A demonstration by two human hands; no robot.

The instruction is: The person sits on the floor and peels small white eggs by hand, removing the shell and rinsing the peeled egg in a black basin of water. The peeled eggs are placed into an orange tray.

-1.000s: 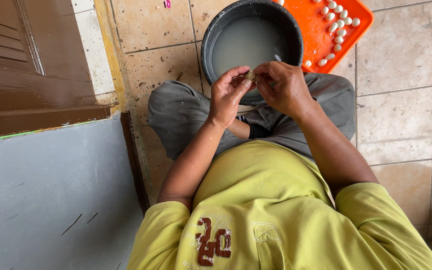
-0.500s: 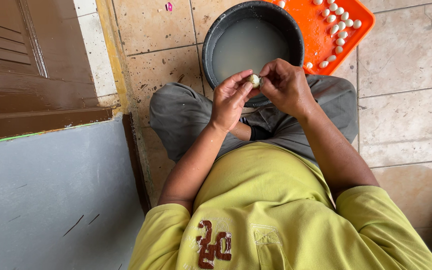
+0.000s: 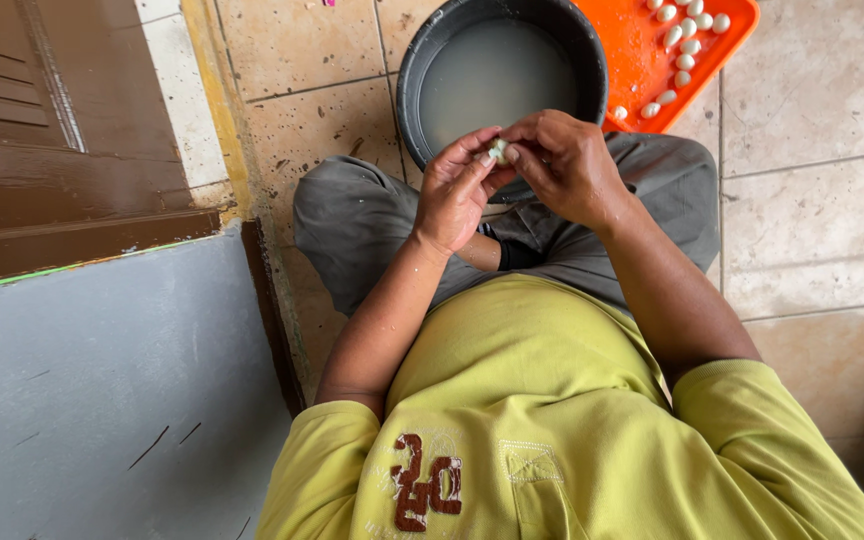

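Pinching one small pale clove point(image 3: 498, 151) between the fingertips of both hands, I hold it just above the near rim of the single dark basin point(image 3: 417, 75), which is full of cloudy water. My left hand point(image 3: 455, 190) grips it from the left with thumb and forefinger closed on it, and my right hand point(image 3: 564, 165) closes on it from the right, fingers curled. So little of the clove shows between my fingers that I cannot tell which way its long axis runs. Behind the basin sits one orange tray point(image 3: 642, 55), carrying about nine of the same pale peeled pieces point(image 3: 685, 45) (a few may be cut off by the frame edge). I sit cross-legged on the tiled floor point(image 3: 812, 230).
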